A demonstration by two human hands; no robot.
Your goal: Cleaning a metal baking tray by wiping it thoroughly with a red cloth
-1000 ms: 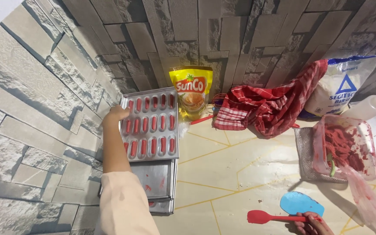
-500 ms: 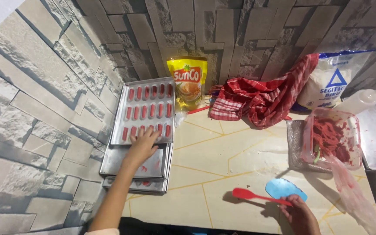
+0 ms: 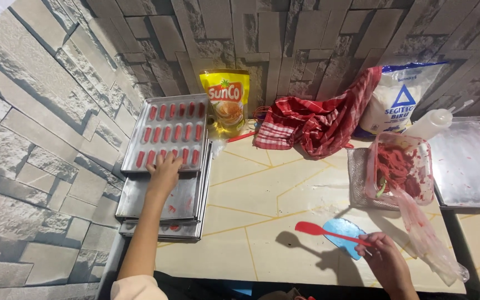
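Fingers (image 3: 169,162) of left hand (image 3: 164,173) spread flat on filled tray (image 3: 140,136) at nine o'clock; right hand (image 3: 387,261) closed on red spatula (image 3: 329,233), five o'clock. Risk: smudging red pieces (image 3: 170,133) through pressing.

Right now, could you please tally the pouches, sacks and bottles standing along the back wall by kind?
Yellow oil pouch: 1
White sack: 1
White squeeze bottle: 1
Total: 3
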